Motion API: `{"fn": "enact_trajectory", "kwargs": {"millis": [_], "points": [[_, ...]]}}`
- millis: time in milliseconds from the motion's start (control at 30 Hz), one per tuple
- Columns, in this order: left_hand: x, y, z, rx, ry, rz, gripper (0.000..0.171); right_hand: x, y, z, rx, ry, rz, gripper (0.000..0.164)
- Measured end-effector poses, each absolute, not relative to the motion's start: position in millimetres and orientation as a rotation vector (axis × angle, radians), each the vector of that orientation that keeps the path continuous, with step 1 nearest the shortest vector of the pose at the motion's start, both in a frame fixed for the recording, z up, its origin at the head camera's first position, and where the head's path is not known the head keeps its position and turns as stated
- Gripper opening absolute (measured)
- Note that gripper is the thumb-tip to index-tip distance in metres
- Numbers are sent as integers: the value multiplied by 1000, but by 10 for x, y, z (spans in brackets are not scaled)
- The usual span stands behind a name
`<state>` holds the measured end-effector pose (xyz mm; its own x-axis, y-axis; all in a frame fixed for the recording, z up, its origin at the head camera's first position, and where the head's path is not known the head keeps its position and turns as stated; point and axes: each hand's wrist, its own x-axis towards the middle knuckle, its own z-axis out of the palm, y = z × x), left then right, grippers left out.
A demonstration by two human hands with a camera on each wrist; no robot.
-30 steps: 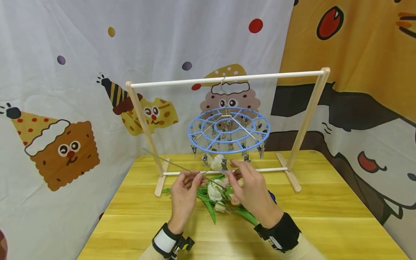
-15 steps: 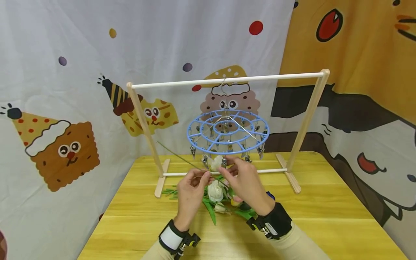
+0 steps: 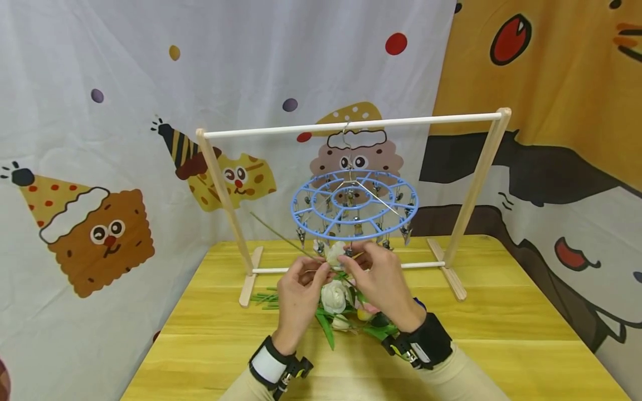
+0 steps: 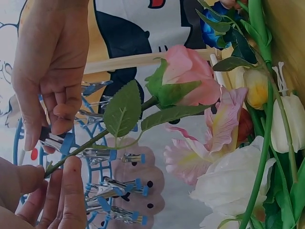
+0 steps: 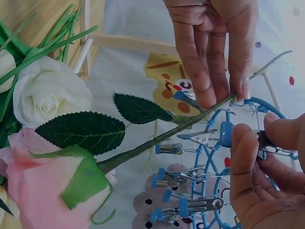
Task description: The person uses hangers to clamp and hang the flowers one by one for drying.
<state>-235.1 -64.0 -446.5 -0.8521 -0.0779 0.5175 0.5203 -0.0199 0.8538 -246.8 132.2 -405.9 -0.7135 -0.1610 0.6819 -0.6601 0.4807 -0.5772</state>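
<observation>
A cartoon-printed curtain [image 3: 125,61] fills the background, cut off on every side but its foot. Below it stands a wooden table [image 3: 210,345], its near edge out of frame. On it is a rack [image 3: 281,130], part of its lower bar hidden by the hands. From the top bar hangs a round blue hanger [image 3: 351,238] with many small clips. A pile of flowers [image 3: 334,297] lies under it, half covered by the right forearm and hand; a blue flower [image 4: 215,28] there is mostly masked by leaves.

The pink rose [image 5: 52,191] is held up before the hanger, its head cut off by the lower edge in the right wrist view. The left hand [image 3: 301,287] pinches its stem [image 5: 157,139] between thumb and fingers. The right hand [image 3: 382,278] grips one clip [image 5: 226,134] between thumb and fingers, its blue tip near the stem; whether they touch, or the clip is squeezed apart, I cannot tell.
</observation>
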Motion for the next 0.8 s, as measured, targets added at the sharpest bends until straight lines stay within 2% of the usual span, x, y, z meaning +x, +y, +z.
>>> {"fn": "enact_trajectory", "kwargs": {"millis": [533, 800], "points": [[-2366, -619, -4448, -454, -1866, -1946, 13, -2462, 1385, -4069, 652, -2195, 1245, 22], [-2365, -618, -4429, -439, -1882, -1901, 11, -2486, 1401, -4088, 636, -2164, 1292, 14]]}}
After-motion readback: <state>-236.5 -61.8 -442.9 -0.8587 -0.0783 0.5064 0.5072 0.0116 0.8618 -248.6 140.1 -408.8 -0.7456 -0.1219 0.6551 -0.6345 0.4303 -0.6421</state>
